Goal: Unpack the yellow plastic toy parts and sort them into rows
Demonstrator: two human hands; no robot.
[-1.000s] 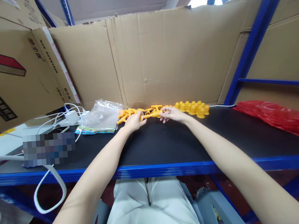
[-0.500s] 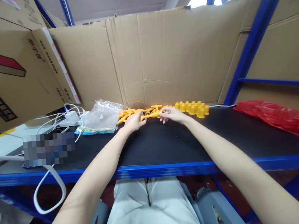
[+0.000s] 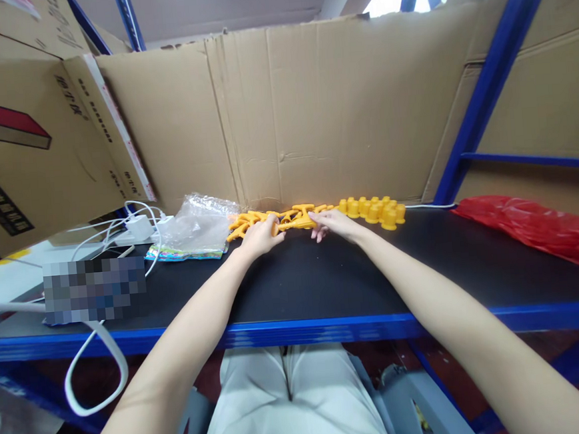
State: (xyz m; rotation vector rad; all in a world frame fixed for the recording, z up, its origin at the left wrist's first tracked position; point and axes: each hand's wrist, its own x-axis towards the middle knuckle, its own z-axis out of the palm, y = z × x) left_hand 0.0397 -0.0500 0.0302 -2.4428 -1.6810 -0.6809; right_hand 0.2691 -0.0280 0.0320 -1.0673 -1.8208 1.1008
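At the back of the black tabletop my left hand [image 3: 261,236] is closed around one end of a yellow plastic piece [image 3: 298,223], which looks like a spring clamp. My right hand [image 3: 331,224] pinches the piece's other end, thumb on top and the lower fingers curled. Parts of it are hidden by my fingers. Behind and left of my hands lies a pile of similar yellow pieces [image 3: 244,222]. Just right of my right hand, several yellow round flanged caps [image 3: 373,209] stand upright in rows.
A clear plastic bag [image 3: 197,225] rests on a colourful packet to the left, beside white chargers [image 3: 140,227] and cables. A red plastic bag [image 3: 533,228] lies at the right. A cardboard panel [image 3: 336,113] stands behind the table; a blue metal edge [image 3: 318,330] runs along its front.
My right thumb and fingers have shifted slightly along the yellow piece, and more of it shows between my hands. My left hand stays nearly still.
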